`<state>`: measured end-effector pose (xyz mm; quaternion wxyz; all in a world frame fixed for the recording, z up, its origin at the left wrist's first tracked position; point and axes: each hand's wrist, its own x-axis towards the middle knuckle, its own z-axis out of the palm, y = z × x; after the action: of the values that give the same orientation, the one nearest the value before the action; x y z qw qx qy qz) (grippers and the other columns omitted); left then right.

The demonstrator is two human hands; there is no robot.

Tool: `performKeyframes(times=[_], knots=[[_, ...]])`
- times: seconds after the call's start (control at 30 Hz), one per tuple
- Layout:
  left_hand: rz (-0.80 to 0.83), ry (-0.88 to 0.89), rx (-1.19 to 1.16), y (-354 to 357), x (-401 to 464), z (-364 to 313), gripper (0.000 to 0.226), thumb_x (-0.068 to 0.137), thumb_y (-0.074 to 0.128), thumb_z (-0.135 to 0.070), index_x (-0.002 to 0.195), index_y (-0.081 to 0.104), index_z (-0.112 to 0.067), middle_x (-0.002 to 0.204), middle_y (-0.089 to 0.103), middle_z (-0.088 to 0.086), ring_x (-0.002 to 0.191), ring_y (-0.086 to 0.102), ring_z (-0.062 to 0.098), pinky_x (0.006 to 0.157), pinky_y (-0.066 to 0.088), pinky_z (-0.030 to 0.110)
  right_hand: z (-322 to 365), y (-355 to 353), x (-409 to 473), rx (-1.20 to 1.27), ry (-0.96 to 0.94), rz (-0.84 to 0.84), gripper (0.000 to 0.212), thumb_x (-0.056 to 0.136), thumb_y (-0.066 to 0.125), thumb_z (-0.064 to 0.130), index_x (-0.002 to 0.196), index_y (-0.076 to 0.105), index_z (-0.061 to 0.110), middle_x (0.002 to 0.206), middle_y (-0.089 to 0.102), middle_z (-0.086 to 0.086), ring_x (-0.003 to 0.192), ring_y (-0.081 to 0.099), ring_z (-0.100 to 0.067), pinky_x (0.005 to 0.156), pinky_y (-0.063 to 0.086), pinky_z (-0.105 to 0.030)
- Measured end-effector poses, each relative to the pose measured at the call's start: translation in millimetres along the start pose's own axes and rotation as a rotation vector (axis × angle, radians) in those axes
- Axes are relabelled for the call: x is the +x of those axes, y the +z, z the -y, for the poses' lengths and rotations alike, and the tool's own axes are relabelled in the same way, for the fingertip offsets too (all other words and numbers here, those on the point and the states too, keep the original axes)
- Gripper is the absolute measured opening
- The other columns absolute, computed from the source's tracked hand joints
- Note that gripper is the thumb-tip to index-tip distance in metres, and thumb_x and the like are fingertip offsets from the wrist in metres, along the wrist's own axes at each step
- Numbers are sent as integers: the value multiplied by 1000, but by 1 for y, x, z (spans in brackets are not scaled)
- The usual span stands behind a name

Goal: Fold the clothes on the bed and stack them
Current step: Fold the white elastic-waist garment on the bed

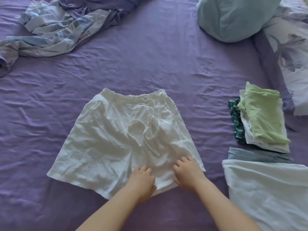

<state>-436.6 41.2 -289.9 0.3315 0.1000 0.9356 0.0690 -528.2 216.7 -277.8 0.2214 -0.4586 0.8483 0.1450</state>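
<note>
White shorts (108, 144) lie spread flat on the purple bed sheet (191, 67), waistband away from me and a loose white drawstring on the front. Both my hands are on the right leg, at the near hem. My left hand (143, 181) has its fingers curled on the fabric beside the crotch seam, thumb at the hem. My right hand (188, 174) holds the same leg near its outer edge, fingers bent and thumb at the hem. To the right stands a stack of folded clothes (265, 124) with a light green piece on top.
A pale blue pillow (273, 192) lies at the near right, with a folded grey-blue cloth (255, 155) behind it. A rumpled floral quilt (55, 29) fills the far left. A light blue bundle (233, 19) and a floral pillow (293, 52) sit at the far right.
</note>
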Motion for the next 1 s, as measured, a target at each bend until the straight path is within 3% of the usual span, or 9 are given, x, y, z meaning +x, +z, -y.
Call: performKeyframes(times=[0.07, 0.2, 0.3, 0.37, 0.47, 0.57, 0.77, 0.9, 1.0], knots=[[30, 28, 39, -7, 1, 0, 43, 98, 32, -38, 119, 59, -13, 124, 49, 10, 115, 40, 31, 89, 31, 39, 0, -4, 6, -21, 74, -55, 33, 56, 73, 47, 77, 71, 22, 84, 67, 0, 82, 65, -23, 74, 50, -32], [137, 74, 35, -12, 8, -9, 42, 97, 33, -35, 119, 61, -13, 123, 54, 11, 114, 46, 31, 90, 31, 39, -9, -5, 16, 105, 279, 35, 22, 88, 52, 32, 96, 61, 13, 97, 67, -6, 86, 65, -28, 66, 40, -30], [100, 40, -41, -19, 19, -12, 33, 98, 35, -27, 114, 59, -11, 117, 59, 12, 108, 55, 34, 88, 35, 40, -15, -14, 18, 159, 243, -174, 33, 40, 86, 21, 53, 57, 18, 49, 55, 1, 40, 54, -18, 36, 31, -17], [-40, 24, -58, -34, 34, -7, 26, 96, 37, -18, 107, 59, -9, 108, 59, 12, 101, 56, 34, 76, 38, 37, -21, -17, 22, 194, 265, -350, 38, 30, 85, 8, 52, 55, 17, 50, 51, 3, 42, 51, -18, 34, 30, -18], [-236, 38, -7, -65, 68, 8, 26, 92, 41, -10, 111, 57, -11, 112, 56, 9, 106, 52, 30, 78, 41, 38, -31, -15, 27, 264, 374, -402, 36, 48, 82, 0, 77, 66, 13, 78, 62, 1, 65, 60, -19, 36, 39, -25], [-349, 44, 60, -96, 105, 20, 32, 91, 42, -7, 119, 54, -14, 119, 52, 7, 112, 47, 27, 79, 41, 37, -42, -2, 35, 450, 600, -387, 32, 88, 52, 5, 116, 53, 19, 114, 54, 4, 98, 56, -18, 56, 39, -30], [-397, 113, 203, -137, 173, 26, 38, 90, 41, -1, 122, 55, -16, 121, 54, 1, 113, 48, 24, 85, 39, 32, -51, 17, 50, 764, 791, -274, 20, 99, 35, 30, 97, 52, 19, 103, 63, 1, 92, 59, -25, 65, 36, -31], [-361, 110, 269, -148, 205, 31, 37, 90, 42, -4, 119, 57, -21, 122, 54, -4, 118, 43, 21, 88, 38, 31, -46, 27, 50, 636, 781, -210, 27, 90, 54, 42, 105, 55, 20, 107, 56, 1, 97, 58, -20, 68, 41, -29], [-290, 158, 399, -147, 214, 36, 33, 91, 42, -7, 117, 55, -23, 121, 53, -6, 118, 42, 20, 92, 35, 31, -43, 23, 46, 502, 742, -269, 40, 42, 93, 26, 70, 65, 17, 65, 61, 1, 60, 62, -16, 49, 46, -26]])
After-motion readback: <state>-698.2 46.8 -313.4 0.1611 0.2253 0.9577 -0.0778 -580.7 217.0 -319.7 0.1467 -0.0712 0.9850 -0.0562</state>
